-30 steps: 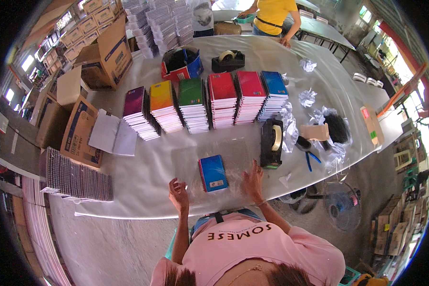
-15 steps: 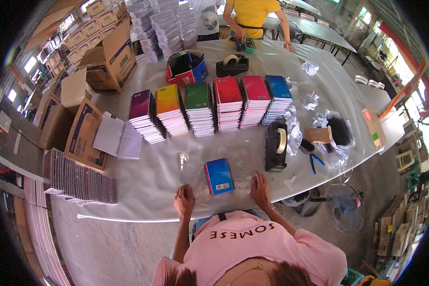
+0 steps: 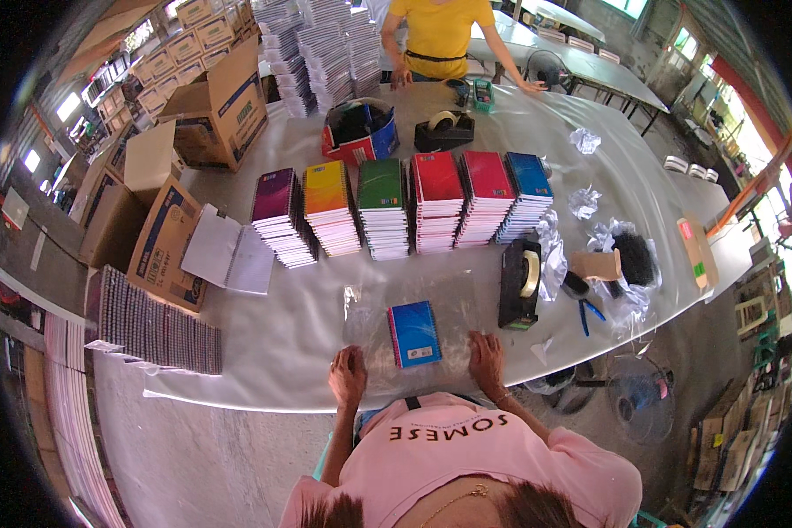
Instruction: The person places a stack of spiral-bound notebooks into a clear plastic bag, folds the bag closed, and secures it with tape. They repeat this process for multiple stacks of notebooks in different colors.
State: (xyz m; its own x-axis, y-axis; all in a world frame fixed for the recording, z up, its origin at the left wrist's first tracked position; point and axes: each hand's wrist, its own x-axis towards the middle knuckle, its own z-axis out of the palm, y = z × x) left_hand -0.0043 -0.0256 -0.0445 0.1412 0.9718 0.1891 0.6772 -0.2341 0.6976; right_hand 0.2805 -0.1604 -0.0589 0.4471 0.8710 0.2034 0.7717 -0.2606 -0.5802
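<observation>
A blue spiral-bound notebook (image 3: pixel 414 334) lies on a clear plastic sheet (image 3: pixel 367 321) near the table's front edge. At the sheet's left near corner, my left hand (image 3: pixel 348 377) has its fingers curled in on the plastic. My right hand (image 3: pixel 487 363) is closed at the opposite edge, right of the notebook. Beyond the sheet stand stacks of spiral notebooks: purple (image 3: pixel 275 194), yellow (image 3: pixel 326 187), green (image 3: pixel 381 187), red (image 3: pixel 436 178), pinkish red (image 3: pixel 487 178) and blue (image 3: pixel 528 176).
A black tape dispenser (image 3: pixel 510 286) stands right of the sheet, near blue-handled pliers (image 3: pixel 592 315) and crumpled plastic (image 3: pixel 583 203). Open cardboard boxes (image 3: pixel 163 238) and a row of spiral-bound books (image 3: pixel 154 321) occupy the left. Across the table stands a person in yellow (image 3: pixel 440 40).
The whole view has shifted slightly. Across the table, the person in yellow has taken a hand off the small green dispenser. My hands keep their places at the sheet's edges.
</observation>
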